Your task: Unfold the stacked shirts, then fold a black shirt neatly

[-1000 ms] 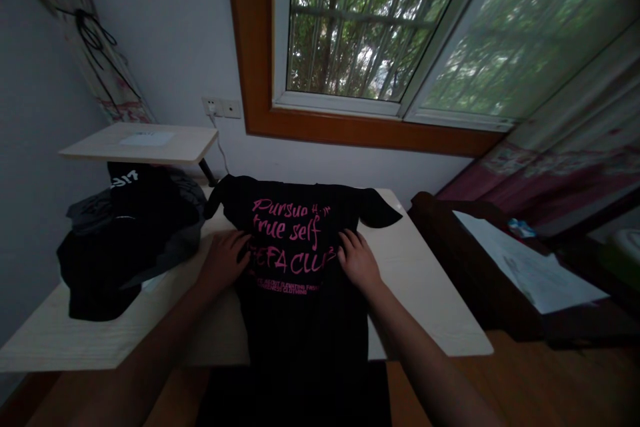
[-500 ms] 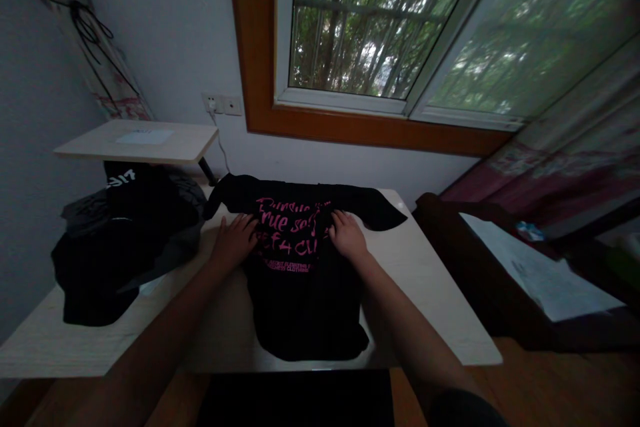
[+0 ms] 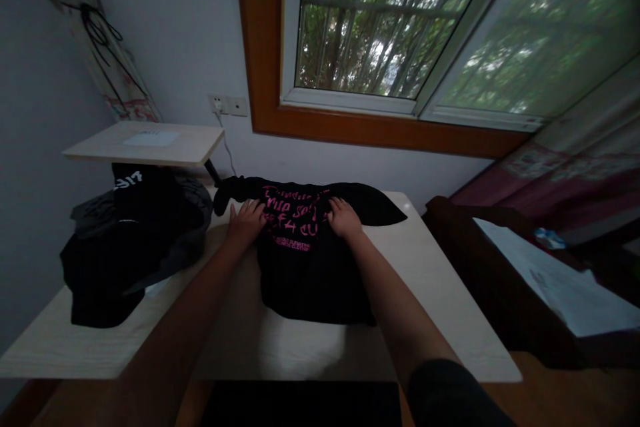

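A black T-shirt [image 3: 310, 287] with pink lettering lies on the light wooden table [image 3: 450, 320], its sleeves toward the wall and its hem toward me. My left hand [image 3: 247, 221] rests on the left side of the shirt, fingers spread across the edge beside the print. On the other side of the lettering, my right hand [image 3: 344, 217] lies on the cloth with fingers stretched out and the thumb apart. Both palms face down. Soft folds run through the fabric between the hands, and the left sleeve is crumpled.
A heap of black and grey clothes [image 3: 125, 240] sits at the table's left, partly under a small raised shelf [image 3: 145, 147] with a paper on it. A socket with a cable [image 3: 219, 105] is on the wall. Dark brown furniture [image 3: 465, 267] stands to the right.
The T-shirt has slid away from me toward the wall, baring more table in front of its hem. Both hands moved forward with it, and the print looks more rumpled.
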Tool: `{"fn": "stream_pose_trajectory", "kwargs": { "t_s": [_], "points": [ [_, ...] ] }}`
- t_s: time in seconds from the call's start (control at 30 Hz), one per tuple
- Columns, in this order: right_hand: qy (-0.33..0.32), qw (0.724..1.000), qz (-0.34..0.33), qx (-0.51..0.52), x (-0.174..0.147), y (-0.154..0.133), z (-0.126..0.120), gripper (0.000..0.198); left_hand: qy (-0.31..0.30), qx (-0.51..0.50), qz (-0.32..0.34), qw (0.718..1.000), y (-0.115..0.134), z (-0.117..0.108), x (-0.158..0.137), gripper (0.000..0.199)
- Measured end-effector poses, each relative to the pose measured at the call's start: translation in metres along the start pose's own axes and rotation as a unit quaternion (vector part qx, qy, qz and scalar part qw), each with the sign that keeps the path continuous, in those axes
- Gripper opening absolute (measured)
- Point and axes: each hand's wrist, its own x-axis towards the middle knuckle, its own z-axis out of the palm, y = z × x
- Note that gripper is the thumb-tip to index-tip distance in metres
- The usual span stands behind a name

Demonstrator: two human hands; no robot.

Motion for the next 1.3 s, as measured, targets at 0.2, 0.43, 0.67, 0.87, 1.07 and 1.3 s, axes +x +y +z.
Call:
{"fn": "stream_pose_trajectory", "kwargs": {
  "t_s": [0.2, 0.43, 0.67, 0.87, 1.07, 1.3],
  "points": [
    [0.001, 1.000, 0.013, -0.001, -0.002, -0.002, 0.003, 0.051, 0.007, -0.012, -0.041, 0.999, 0.004, 0.002, -0.002, 0.045],
    [0.039, 0.999, 0.011, 0.012, -0.035, -0.010, -0.008, 0.049, 0.021, 0.006, -0.063, 0.998, 0.008, 0.001, -0.027, 0.050],
    [0.055, 0.998, -0.014, 0.031, -0.100, -0.019, -0.026, 0.051, -0.020, 0.007, -0.021, 1.000, 0.013, -0.008, -0.061, 0.055],
    [0.064, 0.997, -0.024, 0.030, -0.156, -0.038, -0.049, 0.044, -0.017, -0.140, 0.028, 0.990, 0.024, -0.020, -0.080, 0.056],
    [0.042, 0.984, -0.122, 0.120, -0.185, -0.058, -0.081, 0.029, -0.008, -0.422, -0.067, 0.904, 0.037, -0.031, -0.083, 0.062],
    [-0.061, 0.941, -0.242, 0.226, -0.200, -0.062, -0.101, 0.036, -0.055, -0.659, -0.167, 0.731, 0.047, -0.057, -0.088, 0.060]
  ]
}}
